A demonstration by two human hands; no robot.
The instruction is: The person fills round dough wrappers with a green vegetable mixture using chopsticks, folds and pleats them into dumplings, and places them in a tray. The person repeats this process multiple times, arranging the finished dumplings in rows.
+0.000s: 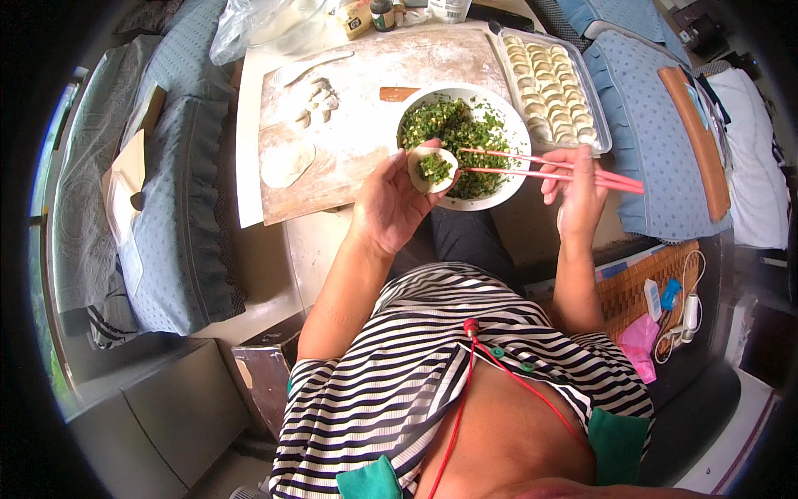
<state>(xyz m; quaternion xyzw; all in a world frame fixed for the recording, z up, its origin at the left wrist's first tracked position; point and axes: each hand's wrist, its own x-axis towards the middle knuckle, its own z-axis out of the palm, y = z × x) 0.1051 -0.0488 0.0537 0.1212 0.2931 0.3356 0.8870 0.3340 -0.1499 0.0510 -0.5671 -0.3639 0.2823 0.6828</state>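
In my left hand (393, 203) lies a round dough wrapper (414, 168), cupped by the fingers. A mound of chopped green filling (435, 168) sits at its middle. My right hand (576, 187) grips a pair of pink chopsticks (548, 176), whose tips reach left over a white bowl (519, 190). Chopped greens with small yellow bits (461, 125) fill much of that bowl. The wrapper is held in front of the bowl's near left rim and hides part of it.
A floured wooden board (355, 156) bears a flat dough sheet (288, 164) and several dough pieces (321, 100). A brown wooden handle (397, 93) shows beside the bowl. To the right, a plastic tray (601, 134) holds rows of dumplings (548, 87). Blue-covered seats (181, 212) flank the table.
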